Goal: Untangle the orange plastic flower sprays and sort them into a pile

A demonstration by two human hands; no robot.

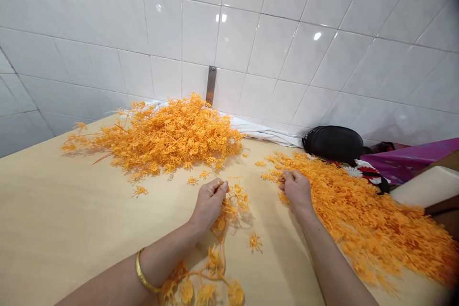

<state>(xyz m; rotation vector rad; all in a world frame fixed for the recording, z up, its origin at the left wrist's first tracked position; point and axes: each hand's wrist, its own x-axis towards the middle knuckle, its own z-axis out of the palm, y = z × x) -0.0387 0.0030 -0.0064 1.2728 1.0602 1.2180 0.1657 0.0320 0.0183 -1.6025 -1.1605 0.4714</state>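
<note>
An orange plastic flower stem with branching twigs and spidery blossoms runs toward me over the table. My left hand, a gold bangle on its wrist, is closed in a pinch on the stem's upper end. Out to the right, my right hand has its fingers pinched together at the near-left edge of a heap of loose orange blossoms. What those fingertips hold, if anything, is hidden. A single loose blossom lies between my forearms.
A tall pile of orange flower sprays stands at the back left, near the tiled wall. Behind the right heap sit a black pouch, purple sheeting and a cream-coloured block-like object. White cloth lines the table's back edge.
</note>
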